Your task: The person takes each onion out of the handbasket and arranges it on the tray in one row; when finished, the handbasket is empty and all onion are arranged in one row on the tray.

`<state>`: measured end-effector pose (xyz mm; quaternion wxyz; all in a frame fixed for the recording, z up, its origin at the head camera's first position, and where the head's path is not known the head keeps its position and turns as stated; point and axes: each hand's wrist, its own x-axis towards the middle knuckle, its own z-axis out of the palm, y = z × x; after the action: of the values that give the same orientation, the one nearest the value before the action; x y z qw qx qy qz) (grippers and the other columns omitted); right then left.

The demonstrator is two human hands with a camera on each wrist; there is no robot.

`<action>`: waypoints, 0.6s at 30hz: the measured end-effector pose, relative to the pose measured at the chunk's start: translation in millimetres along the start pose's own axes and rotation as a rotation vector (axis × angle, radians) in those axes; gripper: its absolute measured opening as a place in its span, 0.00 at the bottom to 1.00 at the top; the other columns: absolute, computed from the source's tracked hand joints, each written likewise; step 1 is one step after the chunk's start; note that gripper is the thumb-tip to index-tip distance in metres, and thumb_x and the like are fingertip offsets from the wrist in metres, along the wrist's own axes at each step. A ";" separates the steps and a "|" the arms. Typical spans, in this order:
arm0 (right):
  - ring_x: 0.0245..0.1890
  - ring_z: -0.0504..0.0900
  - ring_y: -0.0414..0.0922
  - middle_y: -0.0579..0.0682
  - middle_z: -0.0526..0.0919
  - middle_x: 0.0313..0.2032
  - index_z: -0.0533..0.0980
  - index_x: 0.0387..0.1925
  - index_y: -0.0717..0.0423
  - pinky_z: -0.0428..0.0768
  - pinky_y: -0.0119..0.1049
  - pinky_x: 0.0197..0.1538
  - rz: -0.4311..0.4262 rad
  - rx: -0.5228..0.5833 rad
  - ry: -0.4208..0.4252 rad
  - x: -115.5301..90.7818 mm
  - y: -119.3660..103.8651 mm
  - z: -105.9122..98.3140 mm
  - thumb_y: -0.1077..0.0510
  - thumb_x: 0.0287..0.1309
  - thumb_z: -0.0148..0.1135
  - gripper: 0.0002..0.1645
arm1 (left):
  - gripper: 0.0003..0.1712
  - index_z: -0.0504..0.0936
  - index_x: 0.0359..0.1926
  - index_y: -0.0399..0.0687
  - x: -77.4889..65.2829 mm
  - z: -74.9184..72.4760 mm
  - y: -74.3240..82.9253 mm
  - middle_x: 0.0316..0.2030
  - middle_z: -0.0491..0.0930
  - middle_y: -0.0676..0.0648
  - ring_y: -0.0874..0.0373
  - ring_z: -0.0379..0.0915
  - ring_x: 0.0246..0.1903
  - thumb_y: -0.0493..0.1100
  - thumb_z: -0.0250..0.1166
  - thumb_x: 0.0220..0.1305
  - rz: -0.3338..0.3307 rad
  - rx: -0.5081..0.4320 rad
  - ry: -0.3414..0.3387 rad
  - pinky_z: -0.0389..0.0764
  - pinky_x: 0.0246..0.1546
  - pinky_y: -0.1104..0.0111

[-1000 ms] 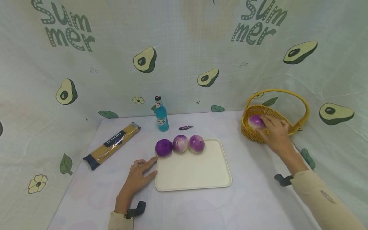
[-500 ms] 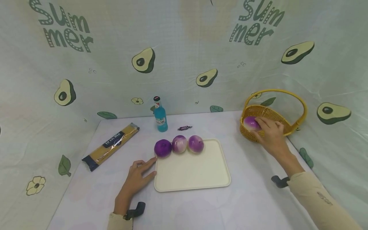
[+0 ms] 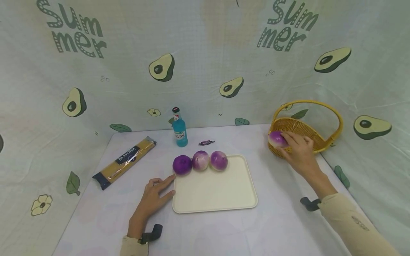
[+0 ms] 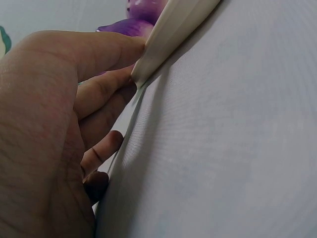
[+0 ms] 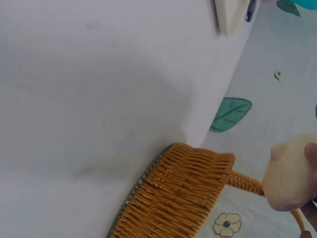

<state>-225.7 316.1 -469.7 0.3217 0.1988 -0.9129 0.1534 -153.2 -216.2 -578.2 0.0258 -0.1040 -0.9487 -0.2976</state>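
Observation:
My right hand (image 3: 299, 151) grips a purple-and-white turnip (image 3: 277, 139) over the left rim of the wicker basket (image 3: 320, 142). In the right wrist view the turnip's pale underside (image 5: 290, 173) shows above the basket, with fingertips at its edge. My left hand (image 3: 153, 197) rests at the left edge of the cream tray (image 3: 214, 195), fingertips at its rim, fingers mostly extended. Along the tray's back edge sit a dark purple round vegetable (image 3: 182, 165) and two purple-and-white turnips, a middle one (image 3: 200, 160) and a right one (image 3: 219, 160).
A blue bottle (image 3: 180, 131) stands behind the tray, and a small wrapped candy (image 3: 206, 142) lies to its right. On the left is a pack of pasta (image 3: 125, 161). A printed cloth (image 3: 198, 71) hangs behind the table.
My right hand has drawn the turnip leftward and slightly nearer, from inside the basket to over its left rim. The left hand and the tray have stayed put.

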 end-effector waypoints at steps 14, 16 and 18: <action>0.54 0.74 0.64 0.65 0.78 0.54 0.76 0.56 0.68 0.61 0.63 0.52 -0.054 0.054 0.035 1.7 -11.8 5.0 0.26 0.65 0.42 0.50 | 0.34 0.70 0.71 0.72 0.1 0.8 -2.8 0.62 0.77 0.61 0.51 0.62 0.58 0.66 0.63 0.65 -0.004 -0.008 0.001 0.63 0.57 0.48; 0.53 0.75 0.64 0.65 0.78 0.54 0.76 0.56 0.69 0.60 0.63 0.52 -0.056 0.056 0.035 2.1 -13.6 5.9 0.25 0.65 0.42 0.50 | 0.34 0.70 0.71 0.72 -0.1 0.2 -2.3 0.62 0.76 0.62 0.51 0.62 0.58 0.65 0.63 0.65 -0.005 -0.006 0.000 0.63 0.57 0.48; 0.52 0.75 0.64 0.65 0.78 0.54 0.76 0.56 0.69 0.61 0.62 0.52 -0.060 0.052 0.033 2.1 -15.0 6.9 0.25 0.66 0.42 0.50 | 0.34 0.70 0.71 0.72 -0.2 -0.2 -1.8 0.63 0.76 0.62 0.51 0.62 0.58 0.65 0.63 0.65 -0.007 -0.001 -0.001 0.63 0.57 0.48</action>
<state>-223.8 299.6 -471.2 0.3360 0.2319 -0.8967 0.1708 -153.4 -217.8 -579.1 0.0242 -0.1010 -0.9489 -0.2979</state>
